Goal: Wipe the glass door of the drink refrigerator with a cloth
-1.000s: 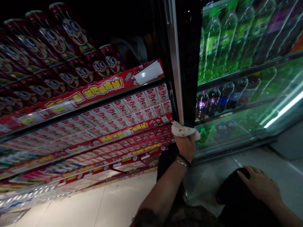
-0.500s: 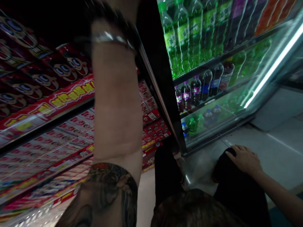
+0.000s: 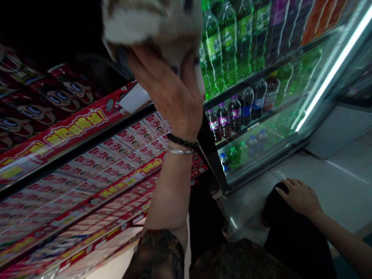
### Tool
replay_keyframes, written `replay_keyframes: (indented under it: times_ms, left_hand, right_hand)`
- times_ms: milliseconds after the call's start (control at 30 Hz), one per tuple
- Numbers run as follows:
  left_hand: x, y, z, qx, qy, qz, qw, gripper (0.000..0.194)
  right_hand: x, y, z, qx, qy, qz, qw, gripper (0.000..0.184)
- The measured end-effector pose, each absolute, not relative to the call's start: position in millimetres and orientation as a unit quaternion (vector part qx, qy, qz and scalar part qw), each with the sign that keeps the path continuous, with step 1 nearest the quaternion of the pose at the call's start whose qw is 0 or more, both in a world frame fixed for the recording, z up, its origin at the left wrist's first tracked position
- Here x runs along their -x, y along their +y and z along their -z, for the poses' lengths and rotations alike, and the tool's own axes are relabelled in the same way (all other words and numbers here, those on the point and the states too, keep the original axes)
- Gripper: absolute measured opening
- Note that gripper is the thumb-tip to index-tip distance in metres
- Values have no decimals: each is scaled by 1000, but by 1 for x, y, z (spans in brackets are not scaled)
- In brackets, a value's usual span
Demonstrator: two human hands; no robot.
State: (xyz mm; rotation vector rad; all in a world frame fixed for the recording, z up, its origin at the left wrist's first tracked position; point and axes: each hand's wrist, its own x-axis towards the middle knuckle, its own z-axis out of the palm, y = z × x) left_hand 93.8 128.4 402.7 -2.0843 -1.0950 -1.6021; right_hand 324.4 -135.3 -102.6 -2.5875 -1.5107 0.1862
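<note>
Soft mottled cloth (image 3: 151, 23) bunched in left hand (image 3: 168, 97), palm and fingers closed around it, raised high; contact with any surface hidden. Beaded bracelet (image 3: 177, 140) and metal bangle (image 3: 179, 151) at wrist. Right hand (image 3: 299, 197) spread on dark trouser knee (image 3: 271, 205). Cloth work in hand; next reach calls for a firm hold. Beyond, glass-door cooler (image 3: 261, 170), green plastic bottles (image 3: 213, 50), red snack boxes (image 3: 130, 133).

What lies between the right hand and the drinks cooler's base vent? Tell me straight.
Pale floor tile lies between the right hand and the cooler's slotted base vent, as the head view shows.
</note>
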Motion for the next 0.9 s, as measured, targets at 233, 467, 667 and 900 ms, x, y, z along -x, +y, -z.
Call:
replay_keyframes:
  times_ms: [233,467,667,900]
  left_hand:
    - [-64,109,-167,727,-397,546,125,76]
    - [-34,94,-1,755,-477,441,-84,63]
    - [-27,85,50,730,-515,399,-206,57]
    - [-10,75,60,629,-537,393,-402,56]
  right_hand:
    - [-327,-134,110,856,-507,-68,78,65]
    - [-335,-133,126,854,-511,-71,71,72]
    - [-338,-127,132,848,-520,-78,73,75]
    - [-338,-119,126,850,-515,-89,64,72]
